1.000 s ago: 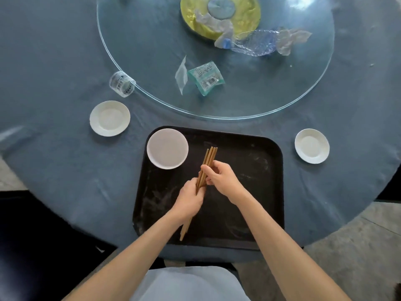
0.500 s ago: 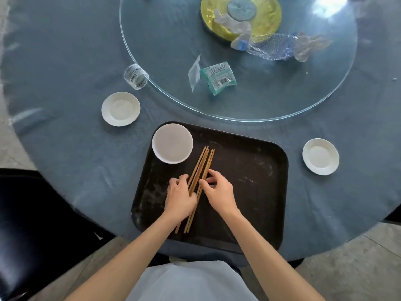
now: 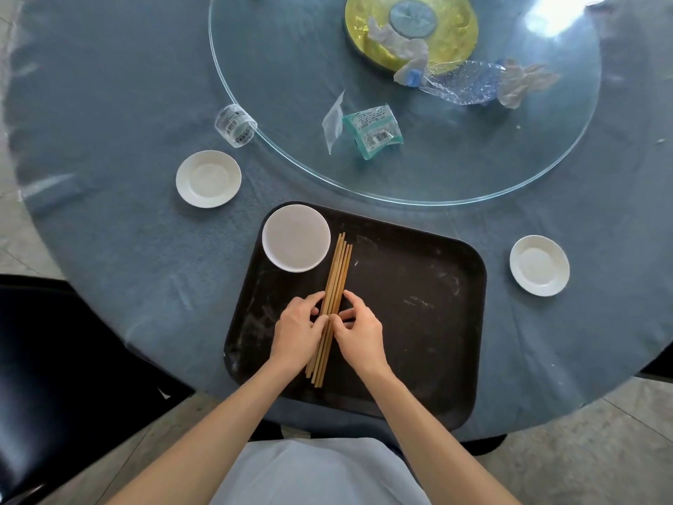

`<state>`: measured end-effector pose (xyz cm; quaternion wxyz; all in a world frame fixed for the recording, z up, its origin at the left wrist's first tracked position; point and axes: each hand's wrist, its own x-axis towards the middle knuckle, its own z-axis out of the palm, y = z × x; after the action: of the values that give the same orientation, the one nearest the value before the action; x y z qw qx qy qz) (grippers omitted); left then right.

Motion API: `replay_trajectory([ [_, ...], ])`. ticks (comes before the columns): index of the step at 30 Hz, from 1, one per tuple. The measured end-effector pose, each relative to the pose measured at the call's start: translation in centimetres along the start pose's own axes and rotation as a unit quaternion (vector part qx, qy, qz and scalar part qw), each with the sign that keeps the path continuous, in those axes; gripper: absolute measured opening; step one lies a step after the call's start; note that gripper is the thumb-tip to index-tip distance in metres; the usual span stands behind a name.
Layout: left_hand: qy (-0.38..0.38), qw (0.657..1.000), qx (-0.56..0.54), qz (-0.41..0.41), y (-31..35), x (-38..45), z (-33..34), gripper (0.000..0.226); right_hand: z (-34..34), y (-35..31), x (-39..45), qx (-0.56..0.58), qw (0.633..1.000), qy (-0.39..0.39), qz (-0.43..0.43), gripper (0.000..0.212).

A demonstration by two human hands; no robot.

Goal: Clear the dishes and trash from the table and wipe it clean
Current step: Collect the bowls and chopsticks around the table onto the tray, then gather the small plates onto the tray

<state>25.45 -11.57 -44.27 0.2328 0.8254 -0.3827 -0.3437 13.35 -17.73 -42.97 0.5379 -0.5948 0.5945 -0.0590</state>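
Observation:
A bundle of several wooden chopsticks (image 3: 338, 275) lies lengthwise on the black tray (image 3: 418, 322) at the table's near edge. My left hand (image 3: 295, 331) and my right hand (image 3: 360, 331) flank the bundle's lower half, curled fingertips pinching it from both sides. A white bowl (image 3: 296, 238) sits in the tray's far left corner, beside the chopstick tips. Two small white saucers rest on the blue tablecloth, one to the left (image 3: 208, 178) and one to the right (image 3: 539, 265) of the tray. A glass cup (image 3: 236, 125) lies on its side.
On the glass turntable (image 3: 400, 201) are a teal packet (image 3: 373, 131), a clear wrapper (image 3: 333, 122), a crushed plastic bottle (image 3: 462, 83), crumpled tissues (image 3: 397, 43) and a yellow plate (image 3: 455, 34). A black chair (image 3: 54, 359) stands at the near left.
The chopsticks went from held above the tray to lying flat on it. Both hands lowered with them and squeezed the spread sticks into a tight bundle.

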Motion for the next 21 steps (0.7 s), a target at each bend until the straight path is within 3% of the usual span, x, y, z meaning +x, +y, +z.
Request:
replay_trajectory([
  [8,-0.039,0.996,0.070,0.029,0.3,-0.6,-1.7,0.063,-1.3,-0.8,-0.5,-0.024,1.000,0.014,-0.005,0.055],
  [12,0.033,0.989,0.121,0.081,1.0,-1.7,-6.1,0.047,-3.5,-4.1,-0.1,-0.046,0.994,0.058,-0.083,0.050],
  [16,0.132,0.956,0.208,0.158,1.2,-0.7,-13.2,0.036,-5.3,-9.7,1.7,-0.048,0.980,0.099,-0.166,0.046],
  [19,0.189,0.950,0.208,0.138,0.1,2.1,-19.1,0.047,-4.9,-14.5,3.8,-0.049,0.972,0.099,-0.206,0.047],
  [21,0.189,0.962,0.167,0.104,-1.2,4.8,-22.6,0.053,-3.7,-17.5,5.3,-0.047,0.969,0.091,-0.224,0.047],
])
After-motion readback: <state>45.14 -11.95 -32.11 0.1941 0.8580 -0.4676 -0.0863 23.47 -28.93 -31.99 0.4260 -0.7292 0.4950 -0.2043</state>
